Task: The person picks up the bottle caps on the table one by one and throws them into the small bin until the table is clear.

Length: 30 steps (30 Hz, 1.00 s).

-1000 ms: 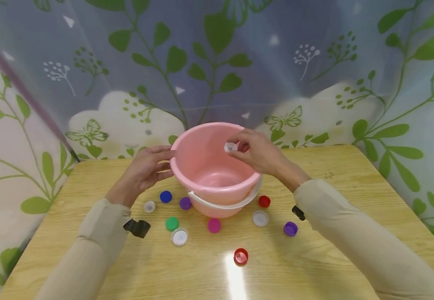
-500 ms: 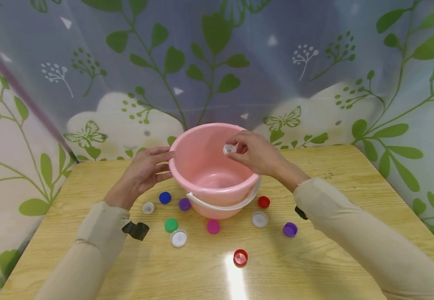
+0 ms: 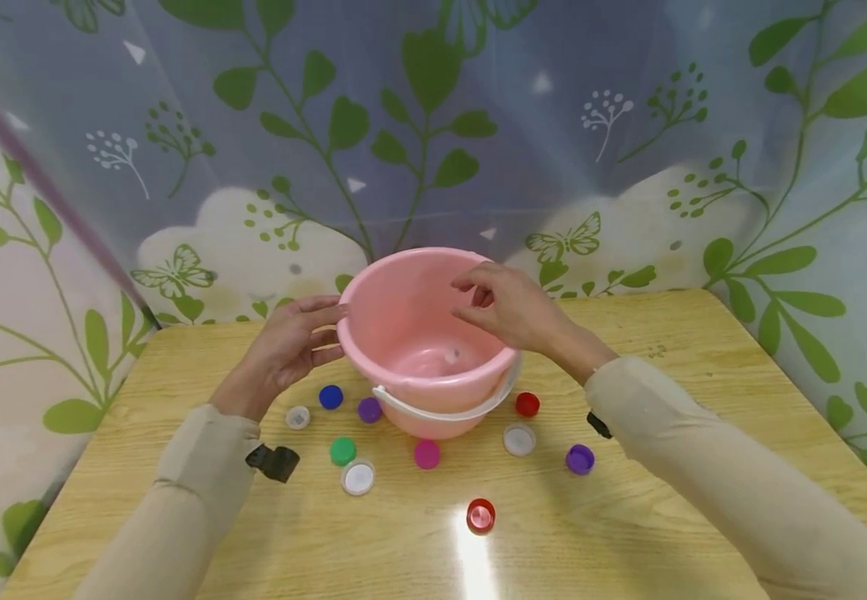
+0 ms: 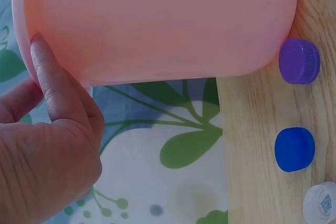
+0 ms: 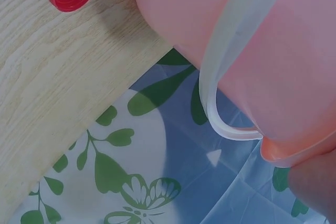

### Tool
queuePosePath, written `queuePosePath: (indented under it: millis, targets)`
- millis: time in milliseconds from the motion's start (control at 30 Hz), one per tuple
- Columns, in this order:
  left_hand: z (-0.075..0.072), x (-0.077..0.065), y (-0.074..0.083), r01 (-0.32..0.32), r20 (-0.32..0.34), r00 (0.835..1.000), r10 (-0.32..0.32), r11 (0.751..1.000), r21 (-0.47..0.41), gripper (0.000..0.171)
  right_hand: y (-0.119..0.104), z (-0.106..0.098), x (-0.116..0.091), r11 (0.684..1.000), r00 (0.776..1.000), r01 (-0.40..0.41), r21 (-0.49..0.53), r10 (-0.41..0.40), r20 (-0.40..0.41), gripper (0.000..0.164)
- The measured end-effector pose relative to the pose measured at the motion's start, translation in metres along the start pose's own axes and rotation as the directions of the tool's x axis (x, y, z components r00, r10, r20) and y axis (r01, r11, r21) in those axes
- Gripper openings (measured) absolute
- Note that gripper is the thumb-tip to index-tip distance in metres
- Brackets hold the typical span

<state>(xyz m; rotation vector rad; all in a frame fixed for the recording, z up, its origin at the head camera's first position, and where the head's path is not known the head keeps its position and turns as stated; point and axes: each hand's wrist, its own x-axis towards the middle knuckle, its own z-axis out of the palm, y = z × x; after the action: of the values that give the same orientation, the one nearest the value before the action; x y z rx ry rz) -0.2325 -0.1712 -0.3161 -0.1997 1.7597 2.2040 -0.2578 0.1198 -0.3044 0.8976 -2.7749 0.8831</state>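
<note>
A pink bucket (image 3: 433,367) with a white handle (image 3: 441,412) stands on the wooden table. My left hand (image 3: 287,342) steadies its left side, the fairly straight fingers (image 4: 50,77) touching the rim and outer wall. Over the bucket's right rim, my right hand (image 3: 512,308) has thumb and fingertips parted, with nothing between them. Below them a small whitish bottle cap (image 3: 452,356), slightly blurred, shows inside the bucket near the bottom. In the right wrist view only a bit of the right hand (image 5: 317,182) appears beside the rim.
Several caps lie around the bucket: blue (image 3: 331,397), purple (image 3: 369,408), green (image 3: 343,451), pink (image 3: 427,454), white (image 3: 358,478), a second white cap (image 3: 519,439), red (image 3: 528,404), another red cap (image 3: 481,516), and violet (image 3: 579,459). A patterned cloth (image 3: 433,125) hangs behind.
My right hand has let go of the whitish cap, which has dropped from the fingertips down into the bucket. The left hand remains at the rim.
</note>
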Motion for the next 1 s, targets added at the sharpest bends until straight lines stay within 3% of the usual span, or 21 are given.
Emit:
queuePosePath:
  millis: [300, 533, 767, 1000]
  targets:
    - [0.0, 0.001, -0.002, -0.015, 0.007, 1.0, 0.015, 1.0, -0.019, 0.036, 0.003, 0.0, -0.001, 0.999, 0.999, 0.016, 0.046, -0.015, -0.039, 0.032]
    - [0.0, 0.002, -0.004, -0.02, 0.022, 1.0, 0.021, 0.999, -0.035, 0.039, 0.01, -0.001, -0.004, 0.993, 0.992, 0.092, 0.074, -0.085, -0.094, 0.025]
    - [-0.002, 0.001, -0.001, -0.034, 0.04, 0.999, 0.034, 0.999, 0.0, 0.04, 0.011, -0.004, -0.006, 0.986, 0.963, 0.169, 0.003, -0.165, -0.215, 0.023]
    - [-0.004, 0.0, 0.001, -0.053, 0.034, 0.998, 0.052, 0.998, 0.043, 0.042, 0.008, -0.015, -0.013, 0.984, 0.951, 0.174, -0.047, -0.18, -0.25, 0.024]
